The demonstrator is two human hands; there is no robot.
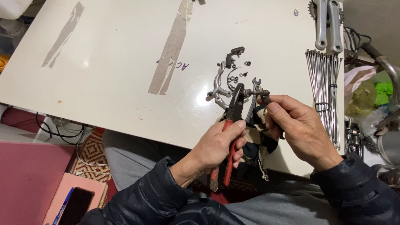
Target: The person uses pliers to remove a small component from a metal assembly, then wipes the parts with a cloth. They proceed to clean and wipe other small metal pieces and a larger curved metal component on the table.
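Note:
My left hand [216, 146] grips red-handled pliers [232, 121], whose jaws clamp a small bolt [249, 92] over the near edge of the white table [125, 75]. My right hand [298, 127] pinches a small dark brake part [265, 96] at the bolt's other end. A small open-ended wrench [253, 98] lies under the bolt, its head pointing away from me. Just beyond lie a silver brake caliper arm [218, 86], a black brake pad [237, 51] and several loose nuts and washers [236, 78]. A patterned rag [257, 141] lies under my hands.
A bundle of steel spokes [327, 87] lies at the table's right side, with a silver crank arm [328, 23] beyond it. Tape strips [171, 50] mark the tabletop. Bags and metal parts [371, 96] crowd the right. A phone [75, 206] rests on a pink box lower left.

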